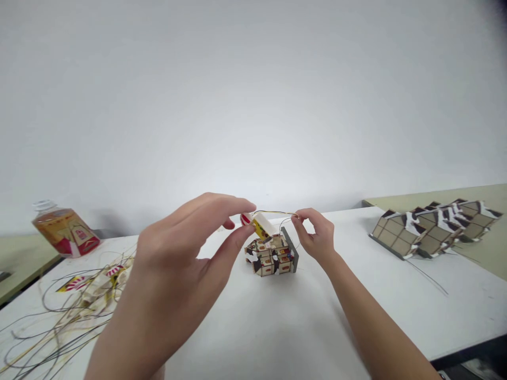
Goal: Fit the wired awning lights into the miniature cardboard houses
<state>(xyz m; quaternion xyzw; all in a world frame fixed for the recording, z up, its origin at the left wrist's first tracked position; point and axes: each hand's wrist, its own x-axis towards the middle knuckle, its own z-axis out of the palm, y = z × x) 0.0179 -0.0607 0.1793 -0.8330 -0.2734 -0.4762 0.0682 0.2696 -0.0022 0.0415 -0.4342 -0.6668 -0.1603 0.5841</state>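
Between the thumb and fingers of my left hand [190, 264] is a small white and yellow piece [264, 226] with a red-and-white striped end. Thin wires [275, 212] run from it to my right hand [315, 232], whose thumb and fingertips pinch them. Just below and behind the piece, a small model house [271, 258] lies on its side on the white table, its grey base [292, 250] facing right. Its walls are beige with red windows and black-and-white patches. A dark wire loops near the base.
At left lies a tangle of wires [59, 316] with several striped yellow pieces among them. A bottle of amber liquid [67, 229] stands behind it. Several similar model houses [400, 235] lie in a row at the right. A white wall rises behind the table [253, 338].
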